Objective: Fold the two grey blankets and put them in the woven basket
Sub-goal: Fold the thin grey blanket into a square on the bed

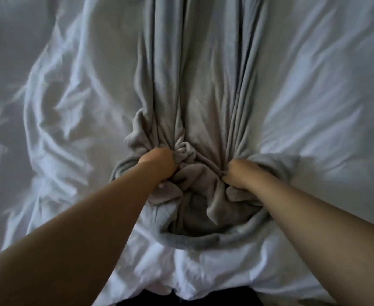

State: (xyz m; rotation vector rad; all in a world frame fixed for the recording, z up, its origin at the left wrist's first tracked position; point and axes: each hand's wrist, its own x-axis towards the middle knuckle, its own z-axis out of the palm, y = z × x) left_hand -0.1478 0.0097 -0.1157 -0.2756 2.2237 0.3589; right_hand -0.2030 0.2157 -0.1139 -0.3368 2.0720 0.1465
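head view, looking down. a grey blanket lies lengthwise on a white bedsheet, drawn into long pleats that run from the top edge of the picture toward the person. both bare hands are buried in its near end: the left hand has its fingers curled into a tight bunch of fabric at the left of the gathered part, and the right hand grips a second bunch just to the right, a short span of crumpled cloth between them. below the hands the blanket's near hem sags in a rounded loop onto the sheet. only one blanket can be told apart; whether the pleats hold a second layer cannot be told. wrinkled sheet spreads wide on both sides of the blanket. the sheet's near edge ends at a dark strip at the bottom of the picture.
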